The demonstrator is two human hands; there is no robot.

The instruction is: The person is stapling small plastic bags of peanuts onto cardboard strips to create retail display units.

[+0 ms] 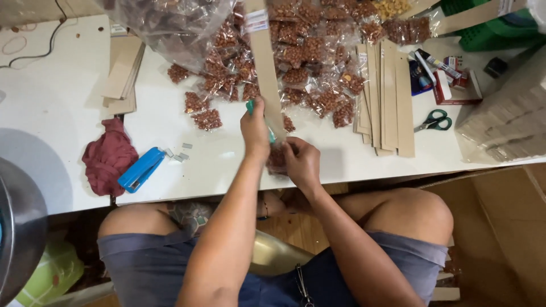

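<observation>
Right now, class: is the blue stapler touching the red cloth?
Touching. The head view shows the blue stapler with its left end lying against the red cloth, no gap between them.

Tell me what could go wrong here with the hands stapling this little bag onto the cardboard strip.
The right hand pinches the small nut bag right beside the teal stapler in the left hand, so a finger could get caught. The long cardboard strip stands over the pile of filled bags and could sweep some aside. Loose staples lie by the blue stapler and might prick a hand.
</observation>
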